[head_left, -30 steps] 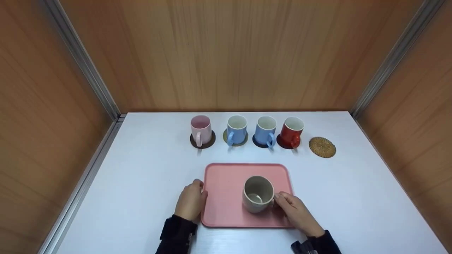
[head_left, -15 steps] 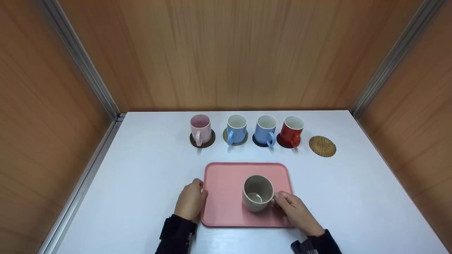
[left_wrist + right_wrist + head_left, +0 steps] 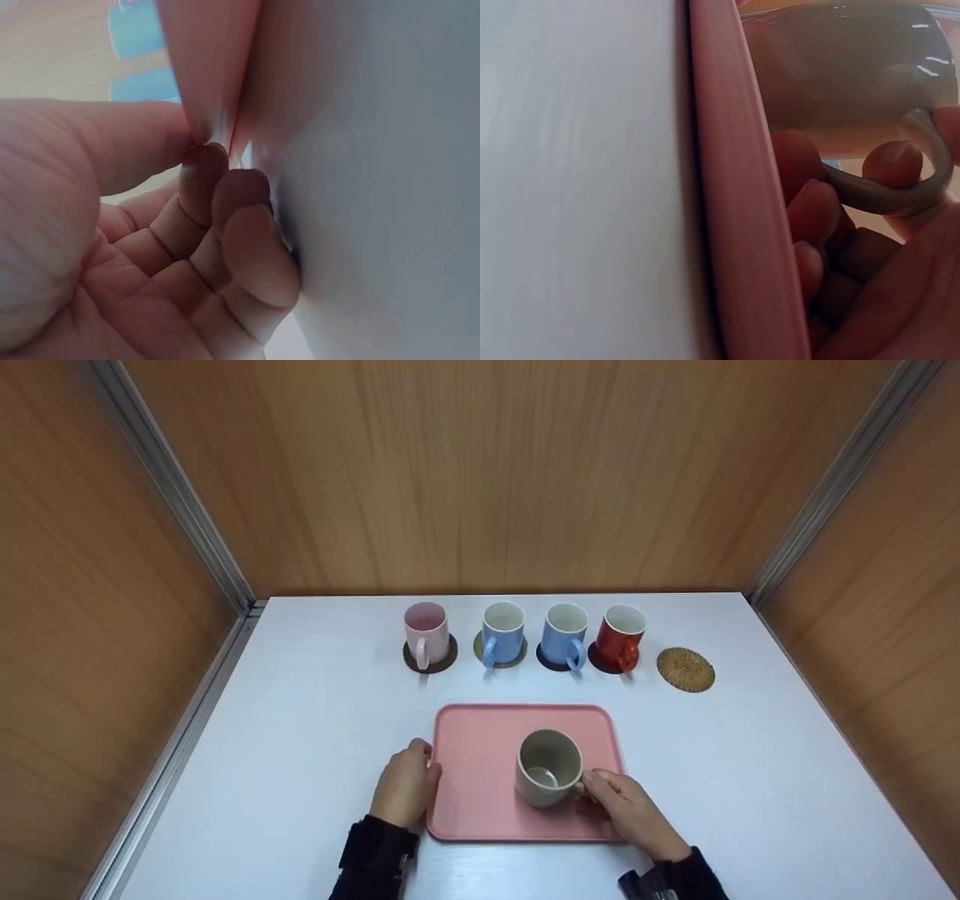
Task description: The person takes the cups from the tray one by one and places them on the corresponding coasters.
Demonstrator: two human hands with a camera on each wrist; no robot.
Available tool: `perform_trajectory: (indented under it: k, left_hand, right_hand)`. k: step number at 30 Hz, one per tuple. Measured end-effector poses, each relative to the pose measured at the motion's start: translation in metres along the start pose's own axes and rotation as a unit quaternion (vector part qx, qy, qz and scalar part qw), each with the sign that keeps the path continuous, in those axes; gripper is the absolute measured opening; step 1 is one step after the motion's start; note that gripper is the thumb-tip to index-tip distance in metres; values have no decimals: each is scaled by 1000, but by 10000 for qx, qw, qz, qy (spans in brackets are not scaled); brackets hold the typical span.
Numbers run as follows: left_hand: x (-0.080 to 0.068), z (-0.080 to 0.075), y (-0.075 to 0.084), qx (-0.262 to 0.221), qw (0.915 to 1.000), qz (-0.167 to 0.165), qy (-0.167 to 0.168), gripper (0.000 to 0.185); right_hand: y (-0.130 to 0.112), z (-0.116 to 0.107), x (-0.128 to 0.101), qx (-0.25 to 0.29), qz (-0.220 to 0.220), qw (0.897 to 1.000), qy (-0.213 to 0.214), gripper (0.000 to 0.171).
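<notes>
A pink tray (image 3: 480, 757) lies on the white table (image 3: 315, 720) near its front edge. On the tray's right half stands a beige mug (image 3: 549, 769), its handle pointing right. My right hand (image 3: 600, 789) grips that handle. In the right wrist view my right hand (image 3: 855, 187) has fingers curled through the handle of the mug (image 3: 847, 67), beside the tray's rim (image 3: 735, 210). My left hand (image 3: 421, 771) holds the tray's left edge. The left wrist view shows my left hand (image 3: 217, 195) with thumb and fingers pinching the tray's rim (image 3: 210, 60).
Along the back of the table stand a pink mug (image 3: 426, 628), two blue mugs (image 3: 502, 631) (image 3: 564, 634) and a red mug (image 3: 619, 636), each on a coaster. A woven coaster (image 3: 685, 669) lies bare at their right. Wooden walls enclose the table on three sides.
The view has drifted slightly; both hands, the tray and the beige mug keep their places.
</notes>
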State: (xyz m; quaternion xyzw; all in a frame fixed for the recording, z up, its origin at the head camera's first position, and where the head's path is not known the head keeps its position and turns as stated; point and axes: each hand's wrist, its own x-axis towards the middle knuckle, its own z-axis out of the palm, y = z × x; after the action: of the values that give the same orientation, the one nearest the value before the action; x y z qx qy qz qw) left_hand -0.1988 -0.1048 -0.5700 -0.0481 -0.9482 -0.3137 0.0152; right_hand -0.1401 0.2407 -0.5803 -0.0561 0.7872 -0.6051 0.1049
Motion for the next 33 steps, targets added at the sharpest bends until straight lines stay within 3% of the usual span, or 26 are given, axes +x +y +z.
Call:
perform_trajectory:
  k: [12, 24, 33]
  left_hand:
    - [-1, -1, 1, -38, 10000, -12, -12, 26]
    - [0, -2, -1, -136, 9999, -42, -25, 27]
    - [0, -1, 0, -183, 9996, -160, -145, 29]
  right_hand:
    - [-1, -1, -1, -11, 42, 9999, -106, 58]
    - [-7, 2, -4, 114, 17, 9979, -632, 64]
    - [-17, 10, -8, 216, -133, 9986, -469, 55]
